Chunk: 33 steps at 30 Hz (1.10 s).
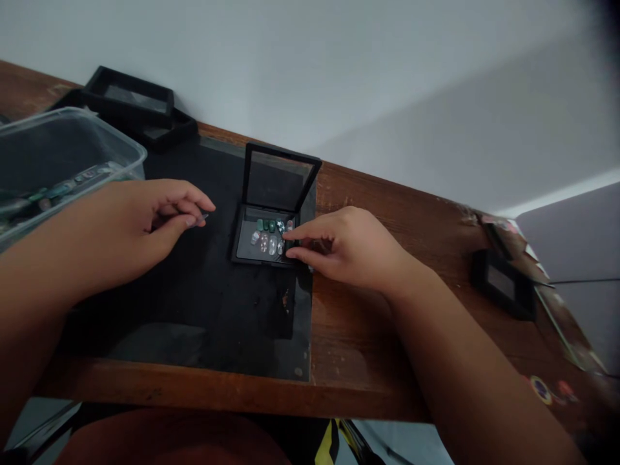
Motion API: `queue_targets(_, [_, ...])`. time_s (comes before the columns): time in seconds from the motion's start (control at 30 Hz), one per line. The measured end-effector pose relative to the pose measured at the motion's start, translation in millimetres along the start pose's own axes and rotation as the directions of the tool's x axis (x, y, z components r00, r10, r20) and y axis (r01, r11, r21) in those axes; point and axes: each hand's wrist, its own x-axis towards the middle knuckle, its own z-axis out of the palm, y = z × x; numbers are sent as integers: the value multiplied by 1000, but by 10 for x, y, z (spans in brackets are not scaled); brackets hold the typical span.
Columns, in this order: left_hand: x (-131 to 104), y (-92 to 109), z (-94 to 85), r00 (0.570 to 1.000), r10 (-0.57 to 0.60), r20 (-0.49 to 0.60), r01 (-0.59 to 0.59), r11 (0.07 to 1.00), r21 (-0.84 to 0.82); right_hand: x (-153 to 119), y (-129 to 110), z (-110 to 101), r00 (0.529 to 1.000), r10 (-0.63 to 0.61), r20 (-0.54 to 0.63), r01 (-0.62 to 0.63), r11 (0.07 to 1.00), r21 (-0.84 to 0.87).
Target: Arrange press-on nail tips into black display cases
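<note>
A black hinged case [238,244] stands open on the dark mat, its windowed lid [279,179] tilted up. Two rows of press-on nails [264,243] lie inside, some green, others clear and glittery. My right hand [346,248] reaches over the case's right side, thumb and index finger close together at the rightmost nails; what is between the fingertips I cannot make out. To the left of the case, my left hand [145,226] hovers above the mat, pinching a small translucent piece [201,218] between thumb and fingers. Its exact kind is too small to tell.
A clear plastic tub [130,145] with more nails inside sits at the left. Black frame-like cases [128,97] are stacked behind it by the wall. Another black case [504,284] lies on the wooden table [358,349] at the right, near a thin cable.
</note>
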Motion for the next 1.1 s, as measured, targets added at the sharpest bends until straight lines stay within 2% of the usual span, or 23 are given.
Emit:
queue_targets(0.1, [3,91,-19,998,-43,37,43,999,14,4,19,4,999,13,-40,-9,995,95])
queue_targets(0.23, [-9,164,-23,986,-106,127,104,994,19,15,58,6,980,51,-194,-6,974,228])
queue_targets(0.33, [-19,138,0,991,-93,96,90,995,37,25,110,35,923,153,-354,-75,972,224])
queue_targets(0.43, [-20,122,4,991,-91,100,84,994,68,55,187,123,845,294,-447,-137,927,350])
queue_targets(0.5, [-18,134,-4,987,-99,126,91,994,66,94,232,210,840,354,-412,-131,868,479])
queue_targets(0.57, [-15,153,-5,986,-99,137,94,994,47,148,252,298,859,382,-339,-124,800,588])
queue_targets(0.7, [-29,176,56,996,-40,86,40,999,-4,255,197,392,877,426,-220,-109,625,773])
queue_targets(0.9, [-45,172,153,995,96,-41,-93,994,65,269,50,328,936,352,0,-133,354,926])
queue_targets(0.97, [-31,155,161,993,116,-26,-115,992,56,260,55,306,950,312,33,-133,307,942])
queue_targets(1.1, [-12,137,168,995,99,28,-100,994,41,257,129,264,949,299,97,-192,308,932])
